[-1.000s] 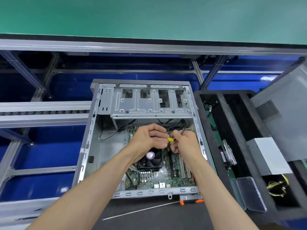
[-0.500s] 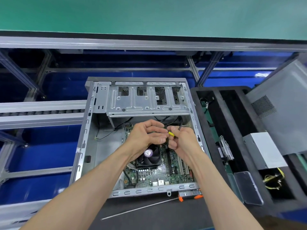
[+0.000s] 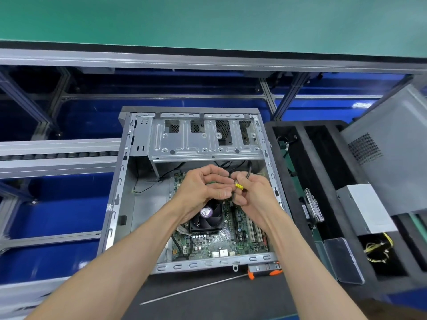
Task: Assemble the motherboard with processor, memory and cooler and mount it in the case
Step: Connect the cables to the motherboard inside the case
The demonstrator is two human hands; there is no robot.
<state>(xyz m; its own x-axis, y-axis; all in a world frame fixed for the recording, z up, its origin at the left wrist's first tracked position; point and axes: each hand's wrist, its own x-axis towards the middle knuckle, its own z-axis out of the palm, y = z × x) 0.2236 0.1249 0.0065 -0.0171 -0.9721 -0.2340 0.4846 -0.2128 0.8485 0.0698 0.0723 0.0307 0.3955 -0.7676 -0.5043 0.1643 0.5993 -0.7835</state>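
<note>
1. Sitting inside the case (image 3: pixel 115 204), the motherboard (image 3: pixel 221 243) is carrying its cooler (image 3: pixel 209 218).
2. Pinching a yellow-tipped cable (image 3: pixel 239 186), the right hand (image 3: pixel 251 195) is meeting the left hand (image 3: pixel 203 188), whose fingers are curling at it.
3. Advising: align the connector squarely before pressing.

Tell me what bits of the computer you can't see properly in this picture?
All from the head view:
- Top part of the green motherboard: hidden under both hands.
- Small yellow connector: mostly hidden by the right hand fingers; too small to tell its type.
- Left hand: curled; what it holds is hidden.
- Black cooler fan: left part behind the left wrist.
- Orange-handled screwdriver: handle partly hidden by the grey metal case edge.
</note>
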